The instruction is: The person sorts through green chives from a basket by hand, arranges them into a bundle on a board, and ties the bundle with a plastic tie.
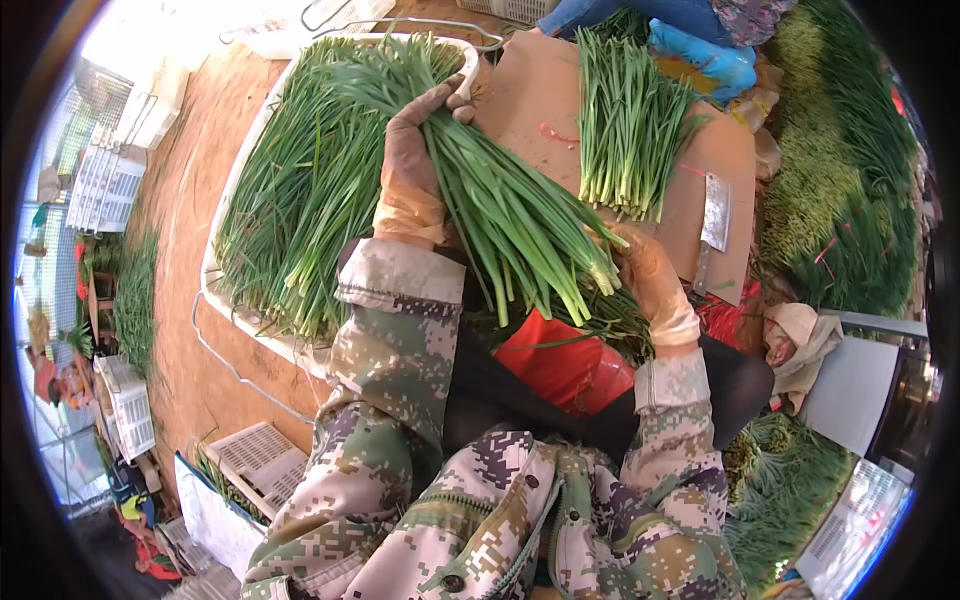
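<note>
A long bunch of green leafy stalks point(500, 200) slants across the middle of the view, its pale cut ends toward the lower right. My left hand point(415, 150), in a soiled glove, is closed round its upper part. Near the cut ends is my right hand point(645, 275), gloved too; the bunch and glare hide most of its fingers. Beneath and left of the bunch, a white crate point(212, 255) is heaped with similar stalks point(300, 180). A second bunch point(630, 130) lies on a brown board point(530, 90), with a cleaver point(715, 215) to its right.
Someone's blue-trousered leg point(590, 14) shows at the top, near a blue plastic bag point(705, 60). Piles of greens point(850, 150) fill the right side. A red bag point(565, 365) lies at my lap. Empty-looking crates point(255, 460) stand at the lower left.
</note>
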The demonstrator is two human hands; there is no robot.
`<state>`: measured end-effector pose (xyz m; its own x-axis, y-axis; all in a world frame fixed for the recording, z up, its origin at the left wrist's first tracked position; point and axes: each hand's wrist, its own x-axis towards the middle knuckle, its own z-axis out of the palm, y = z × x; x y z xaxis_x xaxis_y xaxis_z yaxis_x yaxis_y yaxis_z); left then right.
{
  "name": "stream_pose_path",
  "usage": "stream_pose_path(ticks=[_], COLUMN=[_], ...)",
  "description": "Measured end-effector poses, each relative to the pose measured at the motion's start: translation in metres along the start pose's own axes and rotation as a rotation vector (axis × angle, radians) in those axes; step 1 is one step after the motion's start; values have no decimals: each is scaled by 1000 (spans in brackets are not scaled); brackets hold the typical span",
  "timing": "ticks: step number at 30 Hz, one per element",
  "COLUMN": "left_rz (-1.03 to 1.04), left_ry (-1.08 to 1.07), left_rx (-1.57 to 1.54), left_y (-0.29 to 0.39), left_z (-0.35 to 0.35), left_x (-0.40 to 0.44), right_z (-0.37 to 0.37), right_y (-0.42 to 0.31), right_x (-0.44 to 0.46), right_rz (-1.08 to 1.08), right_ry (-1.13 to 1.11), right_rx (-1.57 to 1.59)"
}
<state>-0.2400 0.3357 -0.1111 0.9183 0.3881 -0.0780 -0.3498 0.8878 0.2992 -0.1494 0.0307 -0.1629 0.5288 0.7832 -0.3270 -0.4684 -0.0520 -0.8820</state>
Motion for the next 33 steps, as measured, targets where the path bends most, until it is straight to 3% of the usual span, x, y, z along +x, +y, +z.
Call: stream_pose_path(ticks=[3,6,14,17,21,24,29,32,33], left_rz=[42,80,147,120,80,77,48,42,47], left_ry=[-72,-165,-305,-420,-494,-508,-483,-379,-377], left_rx=[25,20,-2,-27,-101,-84,-43,-51,-51], left_y=[2,6,7,7,8,7,6,7,7], left_z=[4,3,10,8,4,5,3,3,5], left_x=[-5,-8,-16,-15,-13,-12,-11,-11,-12], right_z=[-5,9,41,38,48,58,60,58,56], right_y=[-12,-33,-50,-53,-64,-61,-59,-57,-62], right_x=[-21,-41,-66,-61,-58,-48,-21,-13,-13], right_rz=[-17,-196,-381,-458,-405,-566,-540,-501,-522], right_ry=[129,248,359,361,290,229,136,263,342], right_rx=[-150,-237,-522,-613,-660,-782,-924,-846,-1002])
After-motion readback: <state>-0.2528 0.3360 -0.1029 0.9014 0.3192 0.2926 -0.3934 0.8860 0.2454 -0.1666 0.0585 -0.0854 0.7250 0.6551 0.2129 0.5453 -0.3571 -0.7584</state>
